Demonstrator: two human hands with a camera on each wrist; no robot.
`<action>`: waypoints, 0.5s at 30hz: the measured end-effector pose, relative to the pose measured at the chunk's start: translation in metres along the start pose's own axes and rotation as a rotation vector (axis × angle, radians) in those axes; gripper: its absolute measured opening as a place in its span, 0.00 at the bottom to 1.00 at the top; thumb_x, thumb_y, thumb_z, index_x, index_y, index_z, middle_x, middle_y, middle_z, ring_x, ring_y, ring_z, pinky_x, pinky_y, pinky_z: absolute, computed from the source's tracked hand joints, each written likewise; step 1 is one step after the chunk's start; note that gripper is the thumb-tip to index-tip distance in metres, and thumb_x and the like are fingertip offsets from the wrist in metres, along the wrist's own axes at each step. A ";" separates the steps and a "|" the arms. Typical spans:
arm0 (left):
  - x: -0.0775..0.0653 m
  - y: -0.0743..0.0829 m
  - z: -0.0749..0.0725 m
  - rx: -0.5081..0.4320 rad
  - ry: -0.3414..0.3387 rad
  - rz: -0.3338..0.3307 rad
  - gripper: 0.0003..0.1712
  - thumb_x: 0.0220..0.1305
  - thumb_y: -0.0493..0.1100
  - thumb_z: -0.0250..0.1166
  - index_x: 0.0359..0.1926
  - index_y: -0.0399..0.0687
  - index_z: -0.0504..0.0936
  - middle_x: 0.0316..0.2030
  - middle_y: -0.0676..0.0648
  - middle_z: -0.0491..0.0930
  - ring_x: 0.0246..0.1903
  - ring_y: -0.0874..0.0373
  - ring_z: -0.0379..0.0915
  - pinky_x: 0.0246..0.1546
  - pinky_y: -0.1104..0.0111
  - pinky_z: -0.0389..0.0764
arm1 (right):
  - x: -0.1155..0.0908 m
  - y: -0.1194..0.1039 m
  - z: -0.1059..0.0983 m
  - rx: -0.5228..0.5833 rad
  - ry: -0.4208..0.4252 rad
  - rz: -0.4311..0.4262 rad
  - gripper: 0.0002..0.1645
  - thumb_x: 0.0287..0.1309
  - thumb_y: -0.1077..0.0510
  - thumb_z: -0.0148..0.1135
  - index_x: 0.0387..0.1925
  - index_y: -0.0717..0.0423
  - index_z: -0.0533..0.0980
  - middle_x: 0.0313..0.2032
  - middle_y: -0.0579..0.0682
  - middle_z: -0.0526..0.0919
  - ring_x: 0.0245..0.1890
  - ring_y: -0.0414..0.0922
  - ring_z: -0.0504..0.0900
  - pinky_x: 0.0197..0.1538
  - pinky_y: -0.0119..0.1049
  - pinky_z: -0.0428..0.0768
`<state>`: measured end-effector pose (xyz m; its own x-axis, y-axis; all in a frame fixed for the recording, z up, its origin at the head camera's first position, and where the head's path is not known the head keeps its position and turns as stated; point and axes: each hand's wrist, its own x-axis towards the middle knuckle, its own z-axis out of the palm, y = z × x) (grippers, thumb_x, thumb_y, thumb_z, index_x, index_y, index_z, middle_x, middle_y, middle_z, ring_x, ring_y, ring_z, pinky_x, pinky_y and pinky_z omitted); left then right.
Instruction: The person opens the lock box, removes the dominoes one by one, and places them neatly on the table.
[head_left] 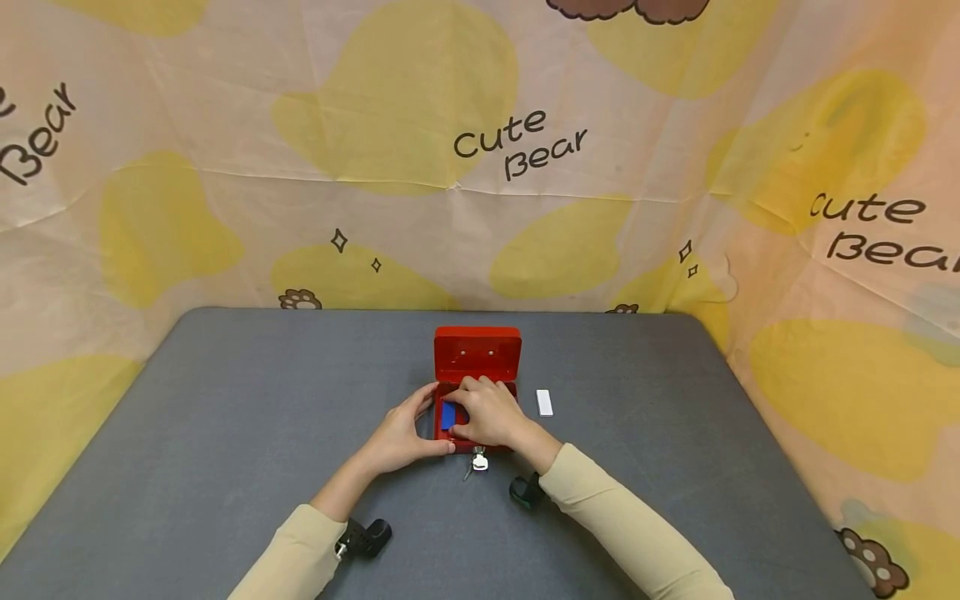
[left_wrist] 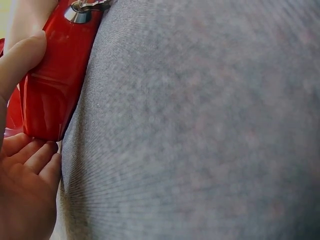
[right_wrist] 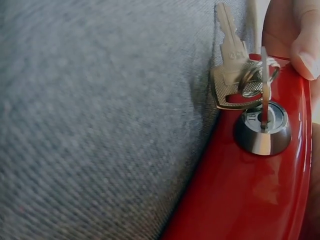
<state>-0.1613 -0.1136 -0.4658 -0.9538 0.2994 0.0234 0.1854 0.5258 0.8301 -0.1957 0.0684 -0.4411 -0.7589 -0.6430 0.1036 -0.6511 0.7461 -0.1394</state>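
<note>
A red cash box (head_left: 477,354) stands on the table with its lid raised. My left hand (head_left: 405,437) holds its front left corner, thumb at the front rim and fingers along the left side, as the left wrist view also shows on the red wall (left_wrist: 52,100). Reaching into the box from the right, my right hand (head_left: 491,412) pinches a flat blue rectangular piece (head_left: 447,415) between thumb and forefinger at the left inside. Its other fingers cover much of the interior. One key sits in the front lock (right_wrist: 262,142), and a second key (right_wrist: 232,60) hangs from its ring.
A small white rectangular block (head_left: 544,403) lies on the grey table (head_left: 637,400), just right of the box. Behind the table hangs a patterned cloth (head_left: 405,100). Black wrist-worn devices (head_left: 363,538) sit beneath both forearms, close above the tabletop.
</note>
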 end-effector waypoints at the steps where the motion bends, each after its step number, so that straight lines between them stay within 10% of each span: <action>1: 0.000 0.000 0.000 0.001 0.000 -0.001 0.53 0.41 0.50 0.76 0.67 0.49 0.58 0.65 0.40 0.62 0.61 0.45 0.64 0.57 0.54 0.69 | 0.000 0.000 0.000 0.003 0.005 -0.001 0.28 0.45 0.43 0.68 0.51 0.46 0.78 0.41 0.46 0.79 0.39 0.42 0.74 0.40 0.36 0.75; 15: 0.000 0.002 -0.001 -0.003 -0.009 -0.013 0.53 0.41 0.49 0.75 0.67 0.48 0.58 0.65 0.40 0.61 0.62 0.44 0.63 0.57 0.53 0.69 | -0.001 0.002 0.001 0.084 -0.009 0.017 0.28 0.47 0.45 0.67 0.52 0.48 0.77 0.45 0.47 0.79 0.43 0.44 0.75 0.46 0.38 0.75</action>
<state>-0.1609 -0.1134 -0.4632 -0.9539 0.3000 0.0079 0.1728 0.5274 0.8319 -0.1962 0.0706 -0.4424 -0.7694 -0.6321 0.0917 -0.6345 0.7400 -0.2230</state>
